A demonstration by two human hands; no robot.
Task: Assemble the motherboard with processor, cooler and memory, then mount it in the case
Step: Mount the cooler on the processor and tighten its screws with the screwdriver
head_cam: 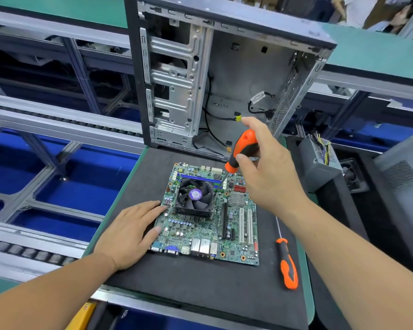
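Observation:
A green motherboard (234,234) lies flat on the black mat (200,282). A black cooler fan (194,196) with a purple hub sits on it. My right hand (270,172) grips an orange and black screwdriver (242,148), whose shaft points down at the cooler's far right corner. Flat on the mat lies my left hand (129,232), fingers straight, fingertips touching the board's left edge. Behind the mat stands the open metal case (224,75), empty inside except for loose cables.
A second orange and black screwdriver (288,265) lies on the mat to the right of the board. A grey power supply (318,160) with coloured wires sits at the right. Conveyor rails (57,125) and blue bins (45,184) run along the left.

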